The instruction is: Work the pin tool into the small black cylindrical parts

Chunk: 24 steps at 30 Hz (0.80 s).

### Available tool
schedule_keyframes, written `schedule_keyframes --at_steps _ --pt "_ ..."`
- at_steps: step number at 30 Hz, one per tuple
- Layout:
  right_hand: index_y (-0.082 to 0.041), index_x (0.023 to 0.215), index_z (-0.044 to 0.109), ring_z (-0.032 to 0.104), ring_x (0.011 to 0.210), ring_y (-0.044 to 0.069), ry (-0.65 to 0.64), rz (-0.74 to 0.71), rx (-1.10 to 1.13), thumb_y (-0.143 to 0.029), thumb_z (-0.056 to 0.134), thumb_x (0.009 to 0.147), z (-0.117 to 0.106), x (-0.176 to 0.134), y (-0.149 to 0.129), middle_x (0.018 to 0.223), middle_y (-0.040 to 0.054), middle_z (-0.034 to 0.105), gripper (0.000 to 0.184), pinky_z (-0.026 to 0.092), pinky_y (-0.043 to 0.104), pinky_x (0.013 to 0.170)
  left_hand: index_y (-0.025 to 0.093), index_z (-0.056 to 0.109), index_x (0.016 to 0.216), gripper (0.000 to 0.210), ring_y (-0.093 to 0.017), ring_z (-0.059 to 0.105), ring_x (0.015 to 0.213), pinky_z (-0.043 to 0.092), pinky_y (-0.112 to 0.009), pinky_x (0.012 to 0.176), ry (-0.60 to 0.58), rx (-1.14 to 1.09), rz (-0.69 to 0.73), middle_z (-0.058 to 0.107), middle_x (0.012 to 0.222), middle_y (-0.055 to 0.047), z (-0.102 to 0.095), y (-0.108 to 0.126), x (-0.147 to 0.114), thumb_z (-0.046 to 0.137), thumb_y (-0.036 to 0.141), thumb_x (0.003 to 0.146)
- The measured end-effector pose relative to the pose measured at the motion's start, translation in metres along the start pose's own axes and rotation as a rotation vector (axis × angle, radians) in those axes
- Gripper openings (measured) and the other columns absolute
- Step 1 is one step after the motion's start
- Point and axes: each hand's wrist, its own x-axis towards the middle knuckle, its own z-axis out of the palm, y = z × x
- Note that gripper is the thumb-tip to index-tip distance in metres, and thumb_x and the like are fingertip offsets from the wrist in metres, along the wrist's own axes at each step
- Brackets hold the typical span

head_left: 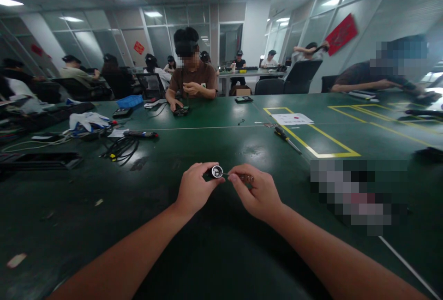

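My left hand point(194, 187) grips a small black cylinder, perhaps a flashlight part point(217, 171), between thumb and fingers. Its round end with a silvery rim faces me, and some inner parts show inside. From the right, my right hand point(259, 194) pinches a thin pointed metal tool point(226, 174), whose tip is at or very near the cylinder's rim; whether it touches cannot be made out. The tool's back part is mostly covered by my fingers. Both hands are held above the green table point(214, 254).
A yellow-and-black screwdriver point(284, 136) lies ahead to the right, near yellow tape and a paper sheet point(292, 119). Coiled black cables point(121, 150), white-blue gloves point(89, 122) and a blue basket point(129, 101) are at left. Opposite sits a person point(192, 76) handling small parts; a blurred-out object lies right.
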Motion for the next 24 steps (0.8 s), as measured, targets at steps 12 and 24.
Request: schedule_keyframes --at_steps 12,24 --pt "-0.022 0.093 0.069 0.07 0.074 0.019 0.038 0.116 0.117 -0.029 0.055 0.1 0.003 0.0 -0.001 0.083 0.0042 0.074 0.017 0.052 0.032 0.07 0.023 0.076 0.108 0.032 -0.027 0.072 0.103 0.05 -0.052 0.107 -0.008 0.078 0.101 0.079 0.109 -0.005 0.001 -0.001 0.0 0.085 0.023 0.077" --pt "-0.023 0.091 0.073 0.069 0.068 0.019 0.078 0.237 0.174 -0.037 0.057 0.098 0.002 0.002 0.006 0.076 0.0032 0.074 0.023 0.054 0.033 0.067 0.024 0.075 0.108 0.034 -0.024 0.071 0.097 0.057 -0.039 0.087 -0.004 0.002 0.03 0.077 0.104 -0.004 0.002 0.0 -0.001 0.086 0.022 0.075"
